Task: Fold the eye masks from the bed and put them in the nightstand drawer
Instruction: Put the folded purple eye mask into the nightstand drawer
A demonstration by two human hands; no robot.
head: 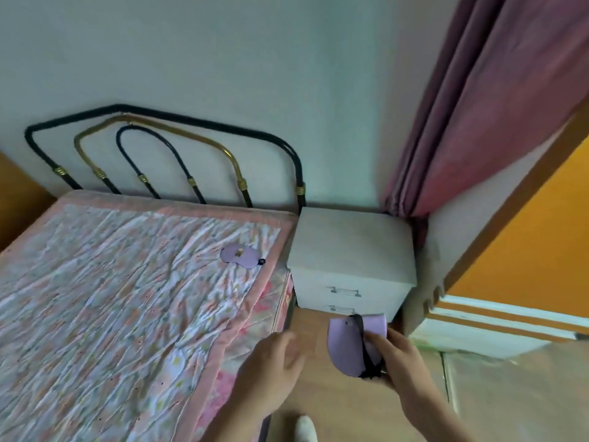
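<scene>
In front of the nightstand (350,250), right hand (404,362) grip grasps a lilac eye mask (350,342); left hand (271,371) released, apart. Second mask (239,255) on bed (127,298) edge beside nightstand; drawers closed.

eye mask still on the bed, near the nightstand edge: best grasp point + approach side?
Pinch the lilac eye mask at its right end, where the dark strap bead sticks out toward the nightstand. It lies flat on the quilt, so come from above and the right, likely with the empty left hand; the right hand already holds a mask.
</scene>
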